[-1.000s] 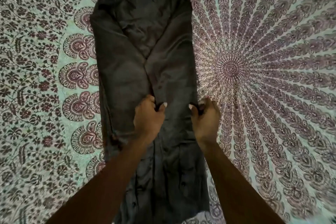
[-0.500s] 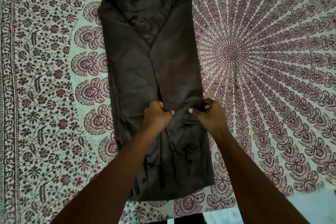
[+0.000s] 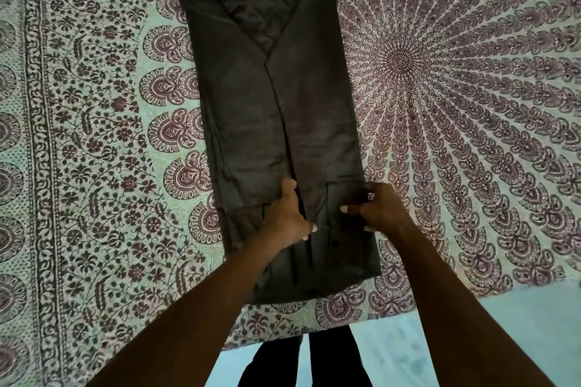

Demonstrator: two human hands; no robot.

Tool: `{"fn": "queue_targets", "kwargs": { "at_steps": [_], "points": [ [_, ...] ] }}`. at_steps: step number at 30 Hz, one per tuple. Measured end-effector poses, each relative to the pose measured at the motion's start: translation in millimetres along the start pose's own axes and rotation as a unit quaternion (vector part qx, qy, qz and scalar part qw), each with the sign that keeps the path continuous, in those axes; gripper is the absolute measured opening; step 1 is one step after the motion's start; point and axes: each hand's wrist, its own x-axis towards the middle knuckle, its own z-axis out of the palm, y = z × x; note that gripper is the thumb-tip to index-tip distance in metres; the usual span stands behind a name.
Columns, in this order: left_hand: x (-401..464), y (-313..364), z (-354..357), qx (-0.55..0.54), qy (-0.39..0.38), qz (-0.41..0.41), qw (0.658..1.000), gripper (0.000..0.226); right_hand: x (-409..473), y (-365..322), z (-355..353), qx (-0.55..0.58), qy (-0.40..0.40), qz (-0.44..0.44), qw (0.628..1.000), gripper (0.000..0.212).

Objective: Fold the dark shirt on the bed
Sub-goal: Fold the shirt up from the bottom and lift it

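Observation:
The dark shirt [image 3: 270,110] lies on the bed as a long narrow strip, both sides folded in to meet along the middle, collar end far from me. Its near end with buttons reaches close to the bed's front edge. My left hand [image 3: 287,217] grips the cloth at the middle seam, about a third of the way up from the near end. My right hand [image 3: 377,207] pinches the edge of the folded-in panel near the strip's right side, thumb pointing left. The two hands are level with each other and a short gap apart.
A patterned mandala bedspread [image 3: 440,72] in maroon and pale green covers the bed. Its front edge [image 3: 393,317] runs just below the shirt. Pale floor [image 3: 471,339] and my dark-clothed legs [image 3: 314,361] show below it.
My view has pulled back, so the bed's front edge, the floor and my legs now show. Both hands have stayed gripping the shirt at the same spot, and my right thumb has spread out.

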Motion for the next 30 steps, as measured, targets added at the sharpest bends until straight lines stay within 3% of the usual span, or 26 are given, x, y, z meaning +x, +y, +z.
{"fn": "queue_targets", "kwargs": {
  "at_steps": [9, 13, 17, 22, 26, 28, 30],
  "points": [
    [-33, -25, 22, 0.011, 0.149, 0.115, 0.982, 0.057, -21, 32, 19, 0.03, 0.073, 0.012, 0.997, 0.028],
    [-31, -32, 34, 0.044, 0.151, 0.136, 0.978, 0.029, -28, 41, 24, -0.025, 0.132, -0.027, 0.991, 0.027],
    [-33, -35, 45, 0.075, 0.171, 0.145, 0.972, 0.015, -36, 49, 23, -0.081, 0.148, -0.038, 0.985, 0.031],
    [-43, -35, 42, 0.171, 0.189, 0.192, 0.948, 0.016, -45, 59, 24, -0.136, 0.166, -0.067, 0.974, 0.038],
    [-59, -47, 38, 0.226, 0.132, 0.211, 0.942, 0.024, -47, 65, 29, -0.123, 0.148, -0.069, 0.979, 0.043],
    [-70, -56, 32, 0.205, 0.18, 0.233, 0.933, 0.026, -49, 67, 32, -0.118, 0.156, -0.058, 0.979, 0.047],
    [-79, -69, 26, 0.162, 0.281, 0.195, 0.926, 0.025, -49, 70, 36, -0.124, 0.16, -0.041, 0.978, 0.053]
  ]
}}
